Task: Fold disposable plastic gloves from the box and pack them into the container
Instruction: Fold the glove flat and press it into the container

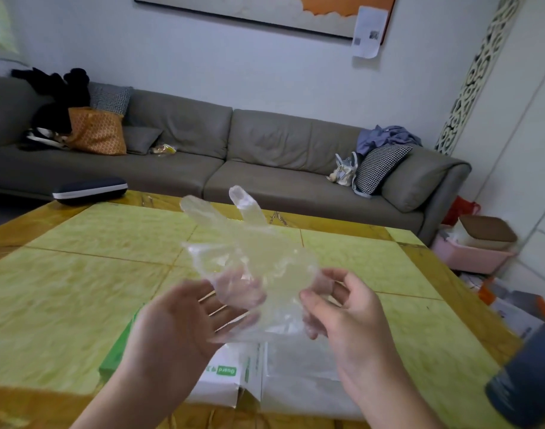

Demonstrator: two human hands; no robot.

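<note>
Both hands hold clear crinkled glove, fingers up

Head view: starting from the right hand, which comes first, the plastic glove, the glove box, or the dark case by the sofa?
1. plastic glove, pinched in the right hand.
2. glove box, just below on the table.
3. dark case, far left table edge.

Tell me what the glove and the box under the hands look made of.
Glove: thin clear plastic film, glossy and crinkled; the table shows through it. Box: apparently printed cardboard, matte white and green, with creased open flaps.
</note>
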